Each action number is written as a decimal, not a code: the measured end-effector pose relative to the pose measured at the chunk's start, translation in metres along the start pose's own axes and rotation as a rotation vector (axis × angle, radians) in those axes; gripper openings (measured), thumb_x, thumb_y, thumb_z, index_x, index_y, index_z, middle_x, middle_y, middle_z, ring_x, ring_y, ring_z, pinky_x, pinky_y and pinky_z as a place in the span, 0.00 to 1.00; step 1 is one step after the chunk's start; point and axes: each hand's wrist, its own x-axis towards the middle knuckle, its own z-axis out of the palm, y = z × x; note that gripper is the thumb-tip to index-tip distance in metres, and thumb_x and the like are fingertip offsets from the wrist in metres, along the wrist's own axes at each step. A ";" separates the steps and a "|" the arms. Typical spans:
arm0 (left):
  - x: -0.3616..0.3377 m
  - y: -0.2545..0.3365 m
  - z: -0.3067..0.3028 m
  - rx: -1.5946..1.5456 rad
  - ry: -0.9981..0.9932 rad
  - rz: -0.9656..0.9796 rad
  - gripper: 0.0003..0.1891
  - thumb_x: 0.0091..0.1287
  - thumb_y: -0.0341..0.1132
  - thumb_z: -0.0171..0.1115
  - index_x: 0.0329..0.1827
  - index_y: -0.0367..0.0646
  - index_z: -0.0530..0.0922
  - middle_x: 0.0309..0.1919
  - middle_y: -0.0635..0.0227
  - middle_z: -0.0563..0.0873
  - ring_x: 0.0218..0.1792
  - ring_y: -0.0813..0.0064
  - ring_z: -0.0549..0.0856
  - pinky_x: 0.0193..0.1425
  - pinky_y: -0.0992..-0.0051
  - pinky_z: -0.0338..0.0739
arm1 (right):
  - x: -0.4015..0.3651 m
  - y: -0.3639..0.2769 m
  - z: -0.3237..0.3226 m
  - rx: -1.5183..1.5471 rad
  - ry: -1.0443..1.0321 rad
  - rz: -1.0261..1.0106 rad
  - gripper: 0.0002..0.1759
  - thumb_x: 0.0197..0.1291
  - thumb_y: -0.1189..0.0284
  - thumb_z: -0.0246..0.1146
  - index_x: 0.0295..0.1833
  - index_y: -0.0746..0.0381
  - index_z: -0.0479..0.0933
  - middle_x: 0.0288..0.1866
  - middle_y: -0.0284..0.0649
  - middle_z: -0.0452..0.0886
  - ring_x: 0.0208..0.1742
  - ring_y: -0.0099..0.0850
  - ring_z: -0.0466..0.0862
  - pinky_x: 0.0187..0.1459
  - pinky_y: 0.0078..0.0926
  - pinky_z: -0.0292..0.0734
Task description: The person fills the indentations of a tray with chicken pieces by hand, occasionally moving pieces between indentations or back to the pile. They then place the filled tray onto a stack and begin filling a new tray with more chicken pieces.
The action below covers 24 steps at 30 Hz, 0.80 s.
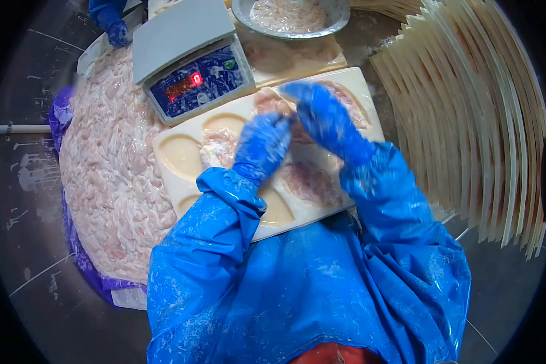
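A white moulded tray (pixel 171 141) with oval hollows lies in front of me, tilted across the view. Both my hands wear blue gloves. My left hand (pixel 264 145) is over the tray's middle, its fingers curled on a piece of raw meat (pixel 269 101) in the upper row. Close beside it, my right hand (pixel 329 121) is over the same row; its fingers are smeared by motion and hide part of the meat. More raw meat fills a lower hollow (pixel 312 183), an upper-right hollow (pixel 347 100) and a hollow left of my left hand (pixel 217 147). The far-left hollow is bare.
A large heap of pale raw meat (pixel 112 164) lies on the left over purple sheeting (pixel 82 255). Behind the tray stands a scale (pixel 194 82) with a red display. Beyond are a metal bowl of meat (pixel 340 27) and another person's gloved hand (pixel 119 34). Many stacked trays (pixel 461 115) stand right.
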 end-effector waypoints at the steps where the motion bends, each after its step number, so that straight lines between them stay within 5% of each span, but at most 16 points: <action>1: 0.003 -0.012 0.002 -0.075 0.222 0.042 0.15 0.61 0.35 0.59 0.51 0.41 0.81 0.50 0.56 0.81 0.55 0.55 0.76 0.61 0.62 0.70 | -0.018 0.001 0.004 -0.001 -0.243 0.030 0.22 0.56 0.82 0.56 0.59 0.59 0.75 0.54 0.46 0.79 0.56 0.45 0.78 0.57 0.36 0.72; 5: 0.016 -0.020 0.004 0.275 0.043 -0.028 0.16 0.62 0.35 0.58 0.52 0.44 0.80 0.47 0.58 0.80 0.49 0.57 0.78 0.54 0.64 0.72 | -0.034 -0.003 -0.015 -0.220 -0.500 0.232 0.20 0.51 0.83 0.58 0.51 0.58 0.80 0.47 0.47 0.79 0.49 0.45 0.78 0.52 0.37 0.73; 7: 0.003 -0.006 0.014 0.430 -0.043 0.004 0.19 0.62 0.37 0.58 0.55 0.45 0.79 0.45 0.59 0.80 0.47 0.57 0.77 0.53 0.62 0.71 | -0.030 -0.008 -0.018 -0.213 -0.182 0.197 0.19 0.52 0.81 0.58 0.50 0.58 0.80 0.44 0.47 0.79 0.46 0.46 0.78 0.50 0.37 0.74; 8: 0.003 -0.006 0.013 0.432 -0.039 0.012 0.19 0.62 0.37 0.58 0.55 0.45 0.79 0.45 0.59 0.80 0.47 0.57 0.77 0.53 0.62 0.71 | -0.032 -0.018 -0.021 -0.222 -0.411 0.250 0.17 0.54 0.80 0.57 0.50 0.60 0.80 0.45 0.47 0.79 0.46 0.46 0.78 0.50 0.37 0.74; 11: 0.013 -0.006 0.001 0.372 0.152 0.037 0.25 0.65 0.44 0.56 0.65 0.46 0.72 0.62 0.55 0.72 0.64 0.52 0.69 0.68 0.54 0.59 | -0.052 -0.005 -0.004 -0.208 -0.467 0.447 0.14 0.58 0.80 0.55 0.49 0.61 0.79 0.46 0.47 0.78 0.47 0.45 0.78 0.51 0.36 0.73; 13: 0.027 -0.011 0.018 0.367 0.142 0.022 0.27 0.65 0.45 0.56 0.67 0.46 0.69 0.66 0.55 0.68 0.67 0.52 0.65 0.71 0.53 0.55 | -0.061 -0.003 0.002 -0.033 -0.149 0.168 0.11 0.63 0.78 0.54 0.49 0.64 0.78 0.45 0.49 0.78 0.47 0.45 0.78 0.51 0.35 0.73; 14: 0.033 -0.012 0.026 0.368 0.146 0.005 0.30 0.66 0.46 0.55 0.70 0.46 0.66 0.69 0.55 0.64 0.70 0.52 0.62 0.73 0.51 0.51 | -0.061 -0.005 0.007 -0.022 -0.156 0.168 0.11 0.63 0.78 0.54 0.49 0.64 0.78 0.45 0.49 0.78 0.47 0.45 0.78 0.51 0.35 0.73; 17: 0.058 -0.009 0.038 0.442 0.176 -0.159 0.33 0.65 0.48 0.55 0.72 0.46 0.62 0.72 0.55 0.61 0.72 0.52 0.59 0.74 0.49 0.47 | -0.045 -0.007 0.019 0.532 -0.172 0.698 0.15 0.58 0.82 0.54 0.51 0.65 0.76 0.46 0.51 0.77 0.48 0.44 0.77 0.54 0.33 0.72; 18: 0.045 -0.006 0.042 0.445 0.181 -0.174 0.33 0.65 0.48 0.55 0.72 0.46 0.62 0.72 0.55 0.61 0.72 0.52 0.59 0.74 0.49 0.47 | -0.053 -0.005 0.012 0.537 -0.186 0.690 0.15 0.58 0.82 0.54 0.51 0.65 0.76 0.46 0.51 0.77 0.48 0.44 0.77 0.54 0.33 0.72; 20: 0.001 0.006 0.043 0.271 0.075 0.050 0.35 0.64 0.48 0.56 0.73 0.46 0.59 0.74 0.57 0.58 0.73 0.52 0.56 0.74 0.48 0.45 | -0.077 0.001 -0.013 0.078 -0.288 0.038 0.19 0.53 0.84 0.55 0.52 0.66 0.76 0.49 0.50 0.77 0.51 0.45 0.77 0.57 0.33 0.71; 24: -0.091 0.028 -0.011 0.324 -0.039 -0.133 0.34 0.63 0.44 0.58 0.72 0.44 0.62 0.73 0.57 0.61 0.73 0.52 0.58 0.74 0.49 0.48 | -0.087 -0.029 -0.045 -0.051 -0.298 0.184 0.19 0.51 0.82 0.56 0.51 0.65 0.77 0.48 0.49 0.77 0.51 0.48 0.76 0.55 0.39 0.72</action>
